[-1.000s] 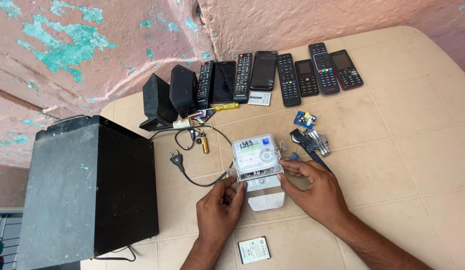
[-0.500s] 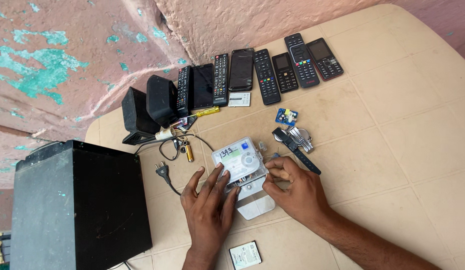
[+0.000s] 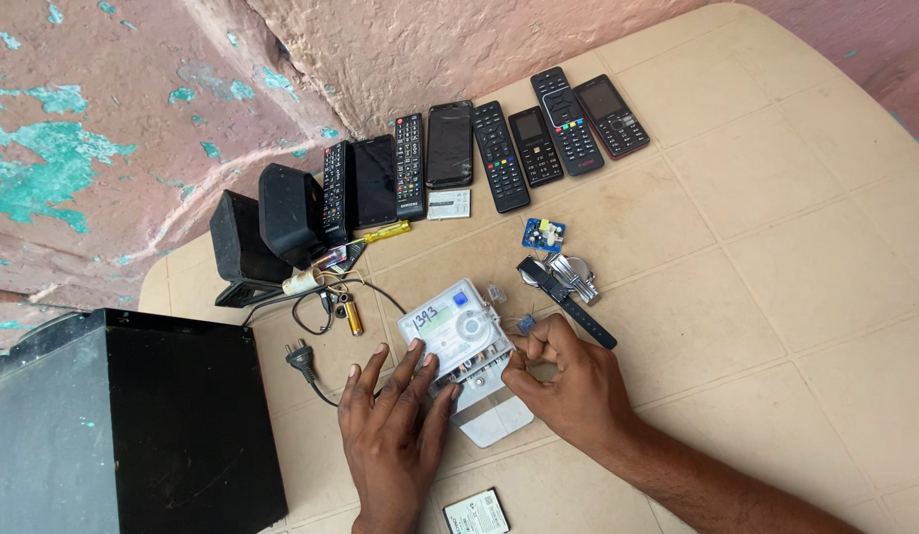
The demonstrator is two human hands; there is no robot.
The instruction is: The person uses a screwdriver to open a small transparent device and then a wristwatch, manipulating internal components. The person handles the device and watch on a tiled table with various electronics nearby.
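On the table (image 3: 795, 257), your left hand (image 3: 395, 420) lies flat, fingers spread, on the meter (image 3: 454, 336); your right hand (image 3: 568, 381) pinches its right edge

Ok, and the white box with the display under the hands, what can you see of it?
The white meter box is a boxy plastic unit with a clear front cover, a pale display window and a round dial-like part on its face, plus a handwritten mark on top. It lies tilted on the beige table, its lower white terminal section pointing toward the person. The left hand rests fingers spread on its near-left edge; the right hand pinches at its right side, by thin wires.
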